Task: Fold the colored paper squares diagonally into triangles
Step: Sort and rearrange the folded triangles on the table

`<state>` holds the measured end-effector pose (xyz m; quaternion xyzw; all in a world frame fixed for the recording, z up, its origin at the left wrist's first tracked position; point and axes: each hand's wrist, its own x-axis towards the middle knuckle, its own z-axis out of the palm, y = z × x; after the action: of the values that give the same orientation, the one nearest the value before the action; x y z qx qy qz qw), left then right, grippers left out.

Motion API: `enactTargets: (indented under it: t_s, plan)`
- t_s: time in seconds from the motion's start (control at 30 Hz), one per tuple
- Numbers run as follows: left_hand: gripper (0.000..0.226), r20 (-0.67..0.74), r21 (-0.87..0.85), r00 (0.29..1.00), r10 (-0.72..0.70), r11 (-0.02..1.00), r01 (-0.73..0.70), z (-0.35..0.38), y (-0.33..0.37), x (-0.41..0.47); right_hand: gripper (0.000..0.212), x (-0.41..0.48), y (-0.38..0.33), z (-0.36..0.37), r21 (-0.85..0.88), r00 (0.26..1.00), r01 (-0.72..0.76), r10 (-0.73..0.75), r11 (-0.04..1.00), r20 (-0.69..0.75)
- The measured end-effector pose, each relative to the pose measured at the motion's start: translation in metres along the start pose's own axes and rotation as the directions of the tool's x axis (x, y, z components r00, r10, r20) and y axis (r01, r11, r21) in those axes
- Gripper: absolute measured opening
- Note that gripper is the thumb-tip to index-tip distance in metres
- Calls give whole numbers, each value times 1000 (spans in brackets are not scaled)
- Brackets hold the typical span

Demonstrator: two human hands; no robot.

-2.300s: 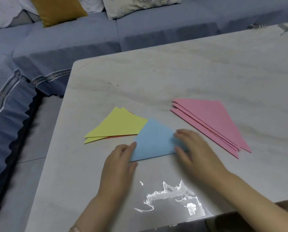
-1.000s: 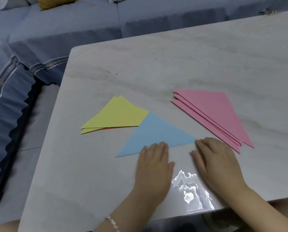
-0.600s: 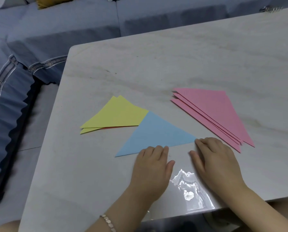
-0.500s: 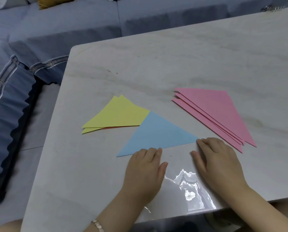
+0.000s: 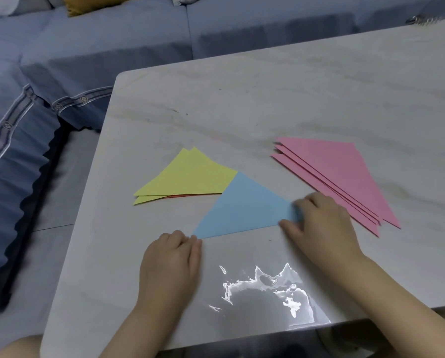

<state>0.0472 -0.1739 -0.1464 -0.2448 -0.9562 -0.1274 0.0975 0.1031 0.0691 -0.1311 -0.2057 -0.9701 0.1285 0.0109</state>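
Blue paper triangle [image 5: 242, 208] is lying flat on table [image 5: 267, 94], its apex overlapping yellow triangles [image 5: 190, 177]. Left hand [image 5: 172, 257], fingers relaxed, is touching its left corner. Right hand [image 5: 322, 223] is covering its right corner; blurred, cannot tell grip. Judging paper light, thin, sliding easily: pinch corners.

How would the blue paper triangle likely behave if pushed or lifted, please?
The blue triangle lies flat on the glossy table, so it probably slides easily. Thin folded paper, it likely droops if lifted by one corner.
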Motion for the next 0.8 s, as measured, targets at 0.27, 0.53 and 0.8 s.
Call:
enactTargets:
  t_s: [0.27,0.53,0.8]
  plan:
    - [34,-28,-189,961,-277,945,267,3,-12,50,73,39,-27,-5,47,948,-109,90,993,305]
    - [78,196,-55,914,-355,927,372,8,-32,104,22,4,0,-4,552,998,-58,41,832,43]
    - [68,110,-84,958,-265,958,275,5,-23,95,65,43,47,-36,704,883,-193,434,683,-178]
